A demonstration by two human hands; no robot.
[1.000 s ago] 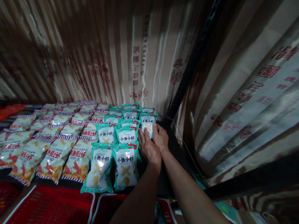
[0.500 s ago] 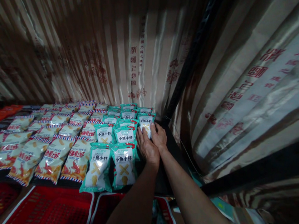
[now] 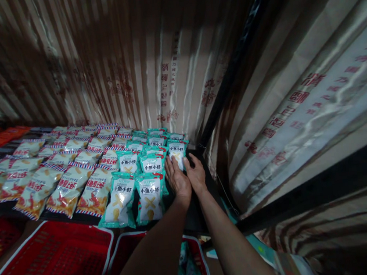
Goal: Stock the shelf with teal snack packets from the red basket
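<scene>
Near the right end of a black shelf (image 3: 197, 217), a teal-and-white snack bag (image 3: 175, 150) leans at the end of its row. My left hand (image 3: 178, 181) lies along the bag's lower left side with its fingers stretched out. On the right side is my right hand (image 3: 196, 173), its thumb near the bag's lower right edge and its fingers spread a little away from it. The hands' heels are close together. Two matching teal bags stand at the shelf front, a left one (image 3: 119, 200) and a right one (image 3: 149, 198), with several more behind.
Rows of cream-coloured snack bags (image 3: 92, 192) fill the shelf to the left. Below stand a red basket (image 3: 67, 252) and a second red basket (image 3: 202, 259) with teal bags inside. A black post (image 3: 228, 92) rises at the right corner, before a printed curtain (image 3: 149, 70).
My right hand's fingers have parted slightly from the teal bag's side. My left hand stays beside the bag. The view has shifted a little.
</scene>
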